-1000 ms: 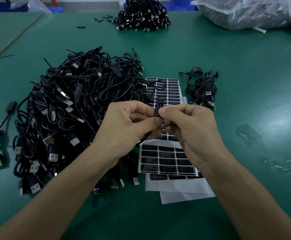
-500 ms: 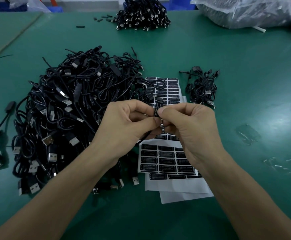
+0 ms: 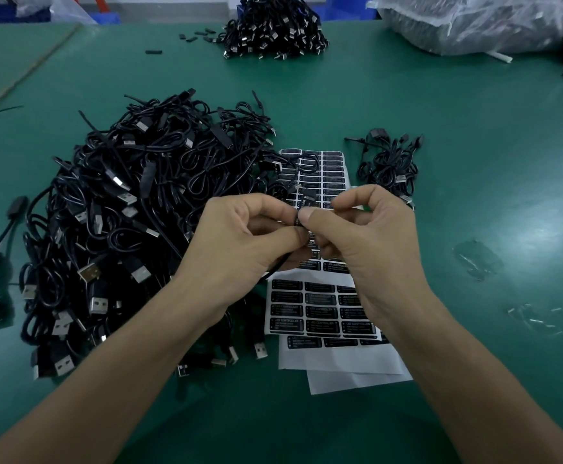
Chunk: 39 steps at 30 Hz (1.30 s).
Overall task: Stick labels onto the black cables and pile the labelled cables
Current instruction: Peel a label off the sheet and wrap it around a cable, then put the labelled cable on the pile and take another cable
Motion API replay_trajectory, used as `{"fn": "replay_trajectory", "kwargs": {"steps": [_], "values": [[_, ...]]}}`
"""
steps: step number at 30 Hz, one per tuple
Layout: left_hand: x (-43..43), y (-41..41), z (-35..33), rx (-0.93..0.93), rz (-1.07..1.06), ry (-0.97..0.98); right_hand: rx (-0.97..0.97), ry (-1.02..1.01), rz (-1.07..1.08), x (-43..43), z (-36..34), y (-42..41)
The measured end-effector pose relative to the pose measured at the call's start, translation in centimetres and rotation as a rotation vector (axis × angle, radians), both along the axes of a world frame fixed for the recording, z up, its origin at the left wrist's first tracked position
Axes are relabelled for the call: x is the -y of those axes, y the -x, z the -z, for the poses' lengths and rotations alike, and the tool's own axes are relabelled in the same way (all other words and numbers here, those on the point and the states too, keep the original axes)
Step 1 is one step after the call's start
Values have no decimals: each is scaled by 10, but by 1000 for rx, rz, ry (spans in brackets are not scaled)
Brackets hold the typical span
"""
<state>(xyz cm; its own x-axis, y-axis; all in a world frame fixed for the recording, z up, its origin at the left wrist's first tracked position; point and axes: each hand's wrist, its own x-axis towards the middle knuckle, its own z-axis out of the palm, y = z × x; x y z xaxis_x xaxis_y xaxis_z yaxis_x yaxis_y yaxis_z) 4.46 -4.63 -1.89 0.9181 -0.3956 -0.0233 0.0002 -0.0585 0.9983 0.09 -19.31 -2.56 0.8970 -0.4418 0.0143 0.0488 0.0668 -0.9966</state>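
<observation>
Hands barely moved since earlier frame. At inline module [image 3: 306, 199], black cable [image 3: 276, 266] pinched by left hand [image 3: 240, 242] and right hand [image 3: 367, 242]. Cable judged light, limp; rigid module to be gripped.

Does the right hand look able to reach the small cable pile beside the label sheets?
Likely yes: the small pile lies just beyond the right hand, nothing between, though it's pinching a cable now.
</observation>
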Motion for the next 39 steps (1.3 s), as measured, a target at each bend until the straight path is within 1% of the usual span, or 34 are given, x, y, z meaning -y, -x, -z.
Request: {"fn": "replay_trajectory", "kwargs": {"steps": [6, 10, 15, 17, 20, 23, 25, 27, 30, 32, 34, 36, 39], "values": [[1, 1, 0, 14, 42, 8, 68, 42, -99, -3, 0, 0], [-1, -1, -1, 42, 56, -14, 74, 99, -93, -3, -1, -1], [-2, -1, -4, 119, 110, -48, 73, 89, -125, -4, -2, 1], [-4, -3, -3, 135, 145, -82, 53, 123, -125, -4, 0, 1], [-5, -6, -3, 149, 192, -128, 28, 233, -89, -3, 3, 0], [-6, -7, -3, 162, 206, -161, 53, 324, -59, -2, 5, 0], [-6, -8, -4, 194, 163, -166, 68, 334, -58, -3, 6, 1], [-8, -10, -6, 226, 89, -152, 61, 294, -106, -5, 5, 3], [-11, -15, -13, 232, -25, -84, -14, 296, -292, -7, 5, 3], [-13, -16, -17, 229, -95, -39, -73, 371, -451, -11, 7, 5], [-15, -16, -20, 239, -141, -26, -81, 443, -559, -18, 10, 8], [-14, -14, -21, 242, -158, -3, -38, 451, -586, -27, 14, 11], [-14, -13, -24, 210, -187, 63, 15, 371, -537, -33, 17, 12]]}}
